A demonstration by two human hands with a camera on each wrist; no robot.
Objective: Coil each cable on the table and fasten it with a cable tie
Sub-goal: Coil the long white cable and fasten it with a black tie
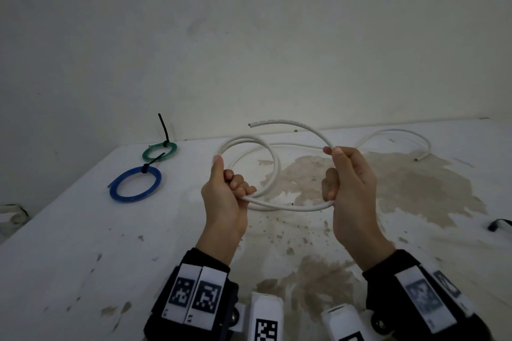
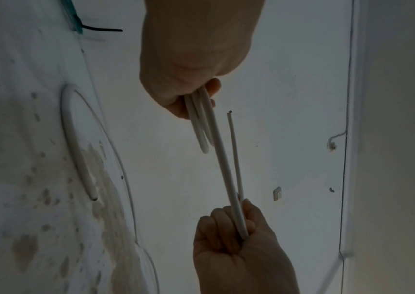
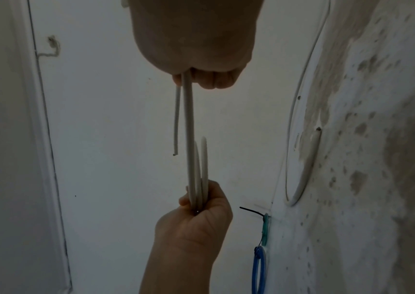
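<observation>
Your left hand (image 1: pixel 225 194) grips white cable (image 1: pixel 266 158) loops, frame center; right hand (image 1: pixel 350 183) grips cable strand. Tied green coil (image 1: pixel 160 151) & blue coil (image 1: pixel 135 185) left.

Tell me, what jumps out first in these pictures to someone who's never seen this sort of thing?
Two bare hands held up mid-frame: the left hand grips loops of a white cable, the right hand holds its next bend. Far left on the stained white table lie a green coil and a blue coil, each cinched with a black tie.
</observation>
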